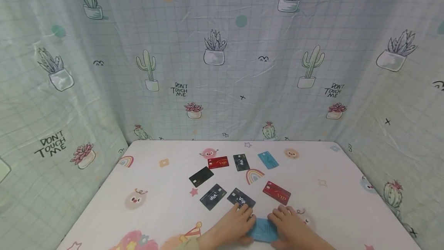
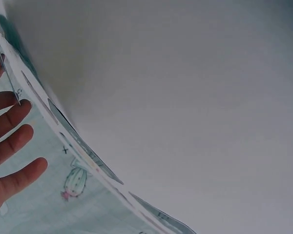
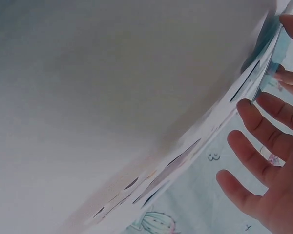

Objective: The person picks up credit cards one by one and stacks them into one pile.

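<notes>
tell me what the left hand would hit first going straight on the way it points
The left hand would probably meet the dark VIP card first: in the head view it overlaps that card's near edge, though whether they touch is unclear.

blue cards (image 1: 264, 230): 2 | red cards (image 1: 276, 193): 2 | grey VIP cards (image 1: 213, 196): 3 | black card (image 1: 201, 176): 1 | hands (image 1: 236, 222): 2

ends of near blue card (image 1: 262, 230) hidden by left grip (image 1: 234, 223) and right grip (image 1: 290, 227), leftmost card (image 1: 201, 176), markings too small
</notes>
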